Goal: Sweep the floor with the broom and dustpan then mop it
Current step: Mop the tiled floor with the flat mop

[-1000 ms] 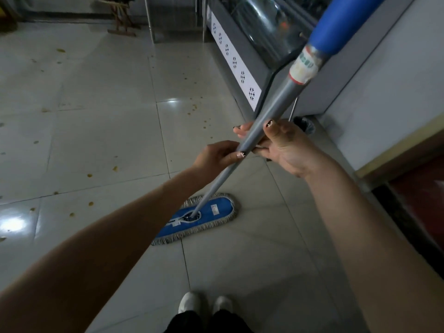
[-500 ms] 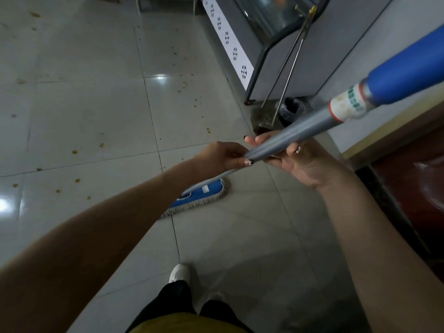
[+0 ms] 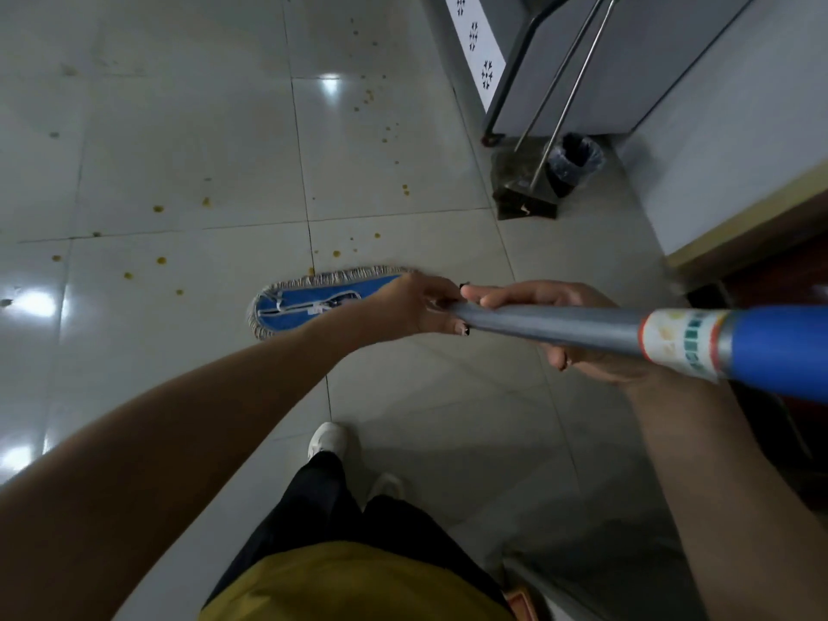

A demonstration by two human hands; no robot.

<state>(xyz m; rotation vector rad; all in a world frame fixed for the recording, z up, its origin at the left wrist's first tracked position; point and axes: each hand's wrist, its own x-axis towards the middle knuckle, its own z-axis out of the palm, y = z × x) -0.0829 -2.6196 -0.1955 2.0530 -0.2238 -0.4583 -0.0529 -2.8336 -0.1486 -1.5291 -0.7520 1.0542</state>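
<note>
Yellowish crumbs (image 3: 159, 261) dot the pale tiled floor (image 3: 179, 150) at left. The blue mop head (image 3: 313, 302) lies flat on the tiles (fringe along its edge), just ahead of the person's feet. The left hand (image 3: 412, 309) curls round the grey mop handle (image 3: 560, 324); the right hand (image 3: 560, 298) wraps it just beside, nearer the blue grip. Beyond, a dark dustpan (image 3: 524, 190) stands beside a small lined bin (image 3: 573, 161).

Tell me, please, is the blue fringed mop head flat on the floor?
Flat: the blue fringed mop head lies pad-down on the pale floor tiles.
</note>
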